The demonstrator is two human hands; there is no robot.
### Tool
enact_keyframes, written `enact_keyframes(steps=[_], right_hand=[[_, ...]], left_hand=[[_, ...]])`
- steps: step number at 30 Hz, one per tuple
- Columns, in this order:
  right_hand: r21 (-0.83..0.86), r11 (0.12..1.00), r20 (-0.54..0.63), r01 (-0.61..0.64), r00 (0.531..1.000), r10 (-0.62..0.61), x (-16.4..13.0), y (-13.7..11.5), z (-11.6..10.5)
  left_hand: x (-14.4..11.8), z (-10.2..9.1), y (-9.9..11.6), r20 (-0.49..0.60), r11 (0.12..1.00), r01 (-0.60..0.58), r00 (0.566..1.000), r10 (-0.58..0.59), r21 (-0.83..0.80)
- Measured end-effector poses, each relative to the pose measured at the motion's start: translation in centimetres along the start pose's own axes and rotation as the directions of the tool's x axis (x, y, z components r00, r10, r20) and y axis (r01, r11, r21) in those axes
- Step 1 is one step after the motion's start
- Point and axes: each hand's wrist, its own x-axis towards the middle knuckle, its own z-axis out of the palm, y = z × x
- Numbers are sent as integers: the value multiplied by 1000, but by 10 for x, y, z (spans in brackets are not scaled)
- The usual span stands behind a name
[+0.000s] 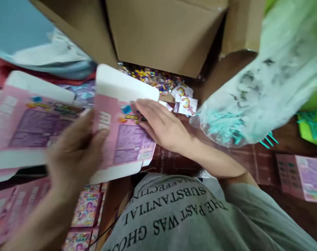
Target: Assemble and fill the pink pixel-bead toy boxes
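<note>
A pink carton with white end flaps and a purple text panel is held up in front of me, tilted. My left hand, blurred by motion, is closed on its left edge, with the thumb on the printed face. From the right, my right hand grips the carton's other side, its fingers reaching across the printed face. Further left lie more pink cartons of the same print, with white flaps, partly hidden behind my left hand.
Small finished-looking boxes stand below left. A large cardboard box is at the back, with colourful small pieces before it. Printed cards lie near a plastic bag of turquoise pieces. Another pink box is at right.
</note>
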Motion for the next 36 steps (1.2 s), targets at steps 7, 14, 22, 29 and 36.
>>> enact_keyframes(steps=[7, 14, 22, 29, 36], right_hand=[[145, 988, 27, -61, 998, 58, -58, 20, -47], [143, 912, -258, -384, 876, 409, -149, 53, -75], [445, 726, 165, -525, 845, 509, -190, 66, -77], [364, 820, -66, -441, 866, 495, -186, 60, -69], [518, 686, 15, -511, 807, 590, -154, 48, -74]], left_hand=[[-49, 106, 3, 501, 983, -145, 846, 182, -113], [-47, 153, -13, 578, 901, 166, 809, 108, -401], [-42, 155, -24, 690, 937, 157, 715, 110, -312], [-37, 158, -3, 499, 933, 159, 867, 25, -323], [-26, 151, 18, 572, 932, 249, 818, -58, -262]])
